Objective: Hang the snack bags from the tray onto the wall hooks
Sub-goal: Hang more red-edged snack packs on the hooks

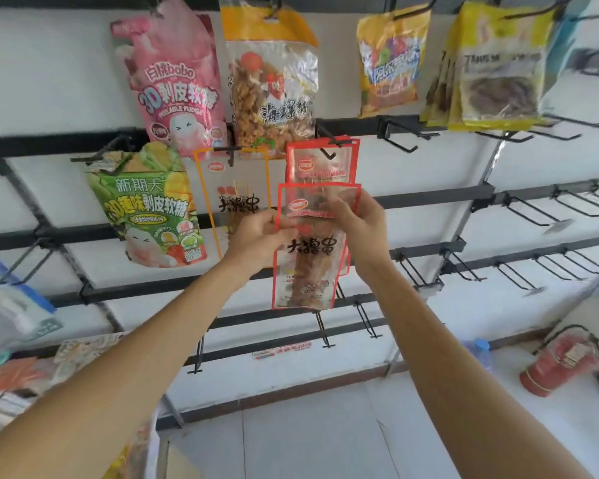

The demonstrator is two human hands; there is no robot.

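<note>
A red-edged clear snack bag (308, 264) is held up in front of the wall rack by both hands. My left hand (256, 236) pinches its left edge, and my right hand (357, 223) grips its upper right part. Just above it a matching red-edged bag (320, 164) hangs on a black wall hook (329, 152). An orange-edged bag (232, 188) hangs to the left of that one. The held bag's top edge sits below the hook, not on it. The tray is not in view.
Pink (173, 84), green (149, 205), orange-topped (270, 77) and yellow (391, 60) snack bags hang on the black rails. Several bare hooks (529, 209) stick out at the right and below. A red fire extinguisher (561, 364) lies on the floor at the right.
</note>
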